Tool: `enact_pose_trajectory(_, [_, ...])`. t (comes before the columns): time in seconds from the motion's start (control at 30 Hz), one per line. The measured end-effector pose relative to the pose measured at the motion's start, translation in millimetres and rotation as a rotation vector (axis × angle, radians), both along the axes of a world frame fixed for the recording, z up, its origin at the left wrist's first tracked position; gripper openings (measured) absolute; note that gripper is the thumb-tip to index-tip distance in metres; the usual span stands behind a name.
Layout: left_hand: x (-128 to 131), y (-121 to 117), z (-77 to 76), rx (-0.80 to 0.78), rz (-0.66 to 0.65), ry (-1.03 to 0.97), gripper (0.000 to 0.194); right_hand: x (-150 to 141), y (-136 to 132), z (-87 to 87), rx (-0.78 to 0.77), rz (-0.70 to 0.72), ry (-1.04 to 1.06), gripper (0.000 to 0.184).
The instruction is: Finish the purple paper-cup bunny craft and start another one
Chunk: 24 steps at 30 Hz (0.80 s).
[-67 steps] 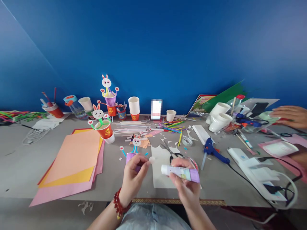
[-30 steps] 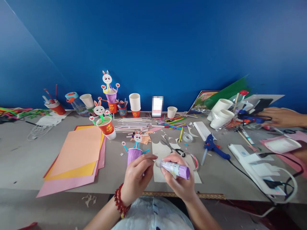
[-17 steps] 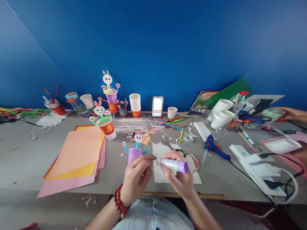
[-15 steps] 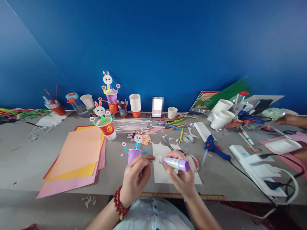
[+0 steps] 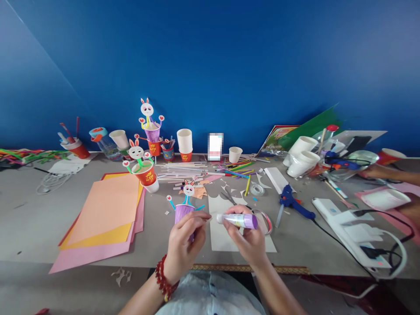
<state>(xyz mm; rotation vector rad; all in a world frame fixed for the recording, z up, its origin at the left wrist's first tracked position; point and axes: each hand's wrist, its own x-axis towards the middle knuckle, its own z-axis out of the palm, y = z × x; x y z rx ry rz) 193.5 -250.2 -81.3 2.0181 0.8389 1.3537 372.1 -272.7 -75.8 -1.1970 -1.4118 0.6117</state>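
My right hand grips a purple and white glue stick, held level with its tip pointing left. My left hand, with a red bead bracelet on the wrist, is pinched closed right at that tip; the small white paper piece it held earlier is hidden by the fingers. Just behind my left hand stands a purple paper cup with a bunny face on straws. Under my hands lies a white sheet with cut-outs, with scissors at its far end.
Orange, yellow and pink paper sheets lie on the left. Bunny cups, straws and white cups stand behind. A blue glue gun, tape roll and cabled white device are on the right. Another person's arm rests at far right.
My hands came together: the left pinch met the glue stick's tip, and the stick levelled out. The other person's hand at far right drew back from the clutter.
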Motion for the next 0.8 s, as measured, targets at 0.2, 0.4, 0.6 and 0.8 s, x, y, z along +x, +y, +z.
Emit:
enact_pose_trajectory(0.2, [3, 0, -0.4, -0.058, 0.011, -0.001, 0.019, -7, -5, 7.2, 0.044, 0.032, -0.004, 0.008])
enact_pose_trajectory(0.4, [1, -2, 2.6, -0.034, 0.035, -0.021, 0.020, 1, 2, -1.6, -0.021, -0.011, 0.041, 0.002])
enact_pose_trajectory(0.6, [5, -1, 4.6, -0.059, 0.023, -0.031, 0.018, -5, -4, 7.5, -0.013, 0.043, 0.053, 0.003])
enact_pose_trajectory(0.8, [0, -3, -0.2, -0.145, 0.055, -0.113, 0.013, 8, 10, -12.0, -0.087, -0.067, -0.020, 0.009])
